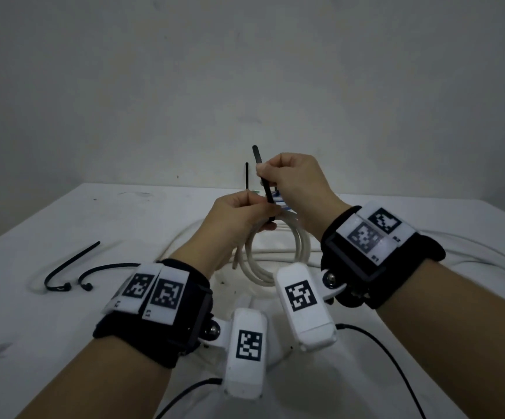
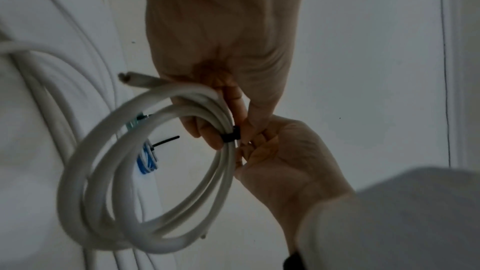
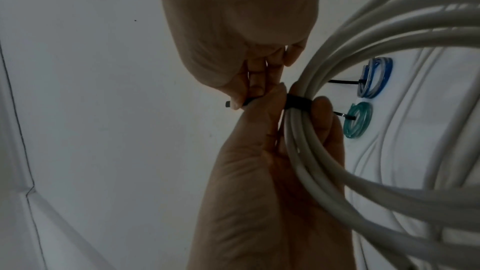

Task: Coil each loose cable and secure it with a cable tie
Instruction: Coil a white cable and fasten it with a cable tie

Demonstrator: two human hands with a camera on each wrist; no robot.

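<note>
The right hand pinched the free tail of the black cable tie, while the left hand gripped the white cable coil where the tie circled its strands, held up above the table. The step in hand looked like cinching: the band already sat snug round the bundle. The next move probably called for a steady pull on the tail with the left hand bracing. Beyond, a blue coil and a green coil lay tied; two spare ties waited to the left.
</note>
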